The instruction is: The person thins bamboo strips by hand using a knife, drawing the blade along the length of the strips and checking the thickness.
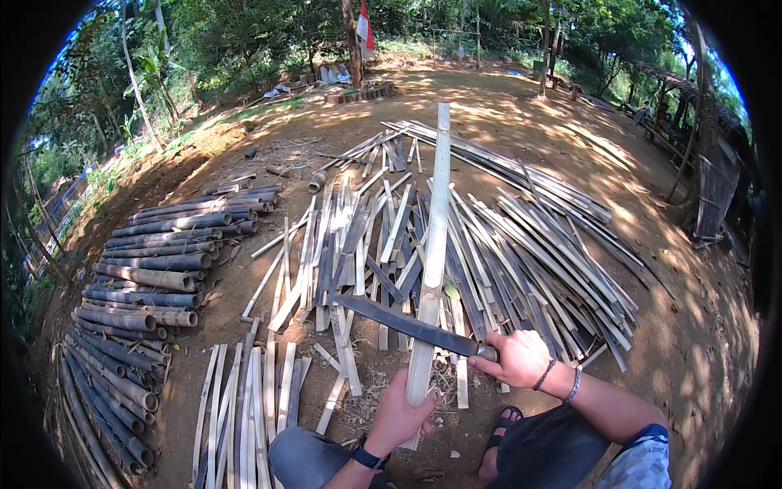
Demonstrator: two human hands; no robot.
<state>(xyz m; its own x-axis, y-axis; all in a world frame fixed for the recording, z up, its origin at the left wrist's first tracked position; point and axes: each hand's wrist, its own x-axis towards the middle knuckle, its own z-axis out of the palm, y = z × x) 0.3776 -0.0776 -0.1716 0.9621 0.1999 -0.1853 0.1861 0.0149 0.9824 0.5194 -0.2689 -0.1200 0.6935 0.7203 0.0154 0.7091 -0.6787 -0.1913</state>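
My left hand (399, 416) grips the near end of a long pale bamboo slat (434, 236) that points away from me over the ground. My right hand (517, 359) holds the handle of a long dark machete (403, 322), its blade lying across the slat a little above my left hand, pointing left. A dark watch is on my left wrist, and bead bracelets are on my right. My knees and a sandalled foot (501, 428) show at the bottom.
Split bamboo slats (505, 244) cover the dirt ahead and to the right. More slats (248, 399) lie in a neat row at lower left. Round bamboo poles (155, 277) are stacked at left. A fence panel (717, 196) stands far right, trees behind.
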